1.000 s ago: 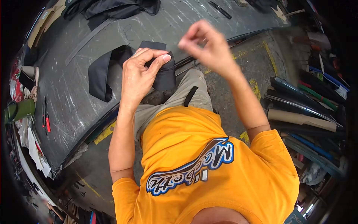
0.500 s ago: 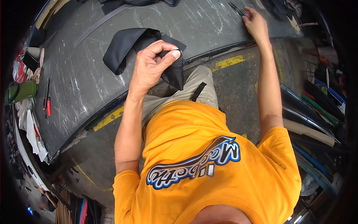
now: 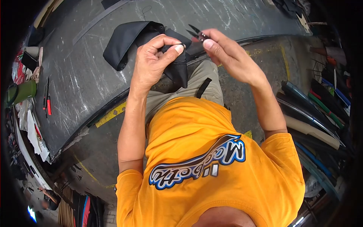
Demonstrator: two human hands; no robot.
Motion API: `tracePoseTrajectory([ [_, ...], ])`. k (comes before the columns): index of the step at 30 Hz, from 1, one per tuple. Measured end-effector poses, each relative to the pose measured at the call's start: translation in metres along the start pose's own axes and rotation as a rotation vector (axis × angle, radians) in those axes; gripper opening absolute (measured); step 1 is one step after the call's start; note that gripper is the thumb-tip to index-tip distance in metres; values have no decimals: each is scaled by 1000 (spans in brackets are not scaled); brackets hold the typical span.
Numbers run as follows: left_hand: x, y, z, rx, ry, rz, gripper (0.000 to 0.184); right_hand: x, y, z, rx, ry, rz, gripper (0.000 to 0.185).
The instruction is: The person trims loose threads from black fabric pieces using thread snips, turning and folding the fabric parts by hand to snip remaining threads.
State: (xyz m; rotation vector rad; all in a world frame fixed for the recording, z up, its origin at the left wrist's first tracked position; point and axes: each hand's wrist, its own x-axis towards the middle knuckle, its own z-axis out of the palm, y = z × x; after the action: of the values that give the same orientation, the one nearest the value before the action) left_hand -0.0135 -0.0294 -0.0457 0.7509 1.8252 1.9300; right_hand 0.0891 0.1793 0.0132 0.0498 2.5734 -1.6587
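Note:
My left hand (image 3: 153, 60) pinches the edge of a piece of black fabric (image 3: 124, 39) between thumb and forefinger. Part of that fabric lies looped on the grey work table, and a pointed corner hangs past the table's edge. Behind the left fingers some of the fabric is hidden. Just to the right, my right hand (image 3: 230, 55) grips a pair of thread snips (image 3: 197, 33), whose two dark blades stand apart and point toward the fabric without touching it. The right hand is slightly blurred.
The scratched grey table (image 3: 87, 68) runs along the front. A red marker (image 3: 49, 106) and a dark slim cutter (image 3: 45, 94) lie at its left side. A green cylindrical container (image 3: 24, 92) sits at the far left. Rolls of material (image 3: 314, 132) stand on the right.
My right hand has picked the snips up from the far right of the table and brought them left, close to my left hand. The left hand keeps its pinch on the fabric.

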Motion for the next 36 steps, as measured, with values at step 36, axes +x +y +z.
tracePoseTrajectory([
  [36,0,5,7,-126,10,-37,24,33,67,-40,-116,441,-40,31],
])
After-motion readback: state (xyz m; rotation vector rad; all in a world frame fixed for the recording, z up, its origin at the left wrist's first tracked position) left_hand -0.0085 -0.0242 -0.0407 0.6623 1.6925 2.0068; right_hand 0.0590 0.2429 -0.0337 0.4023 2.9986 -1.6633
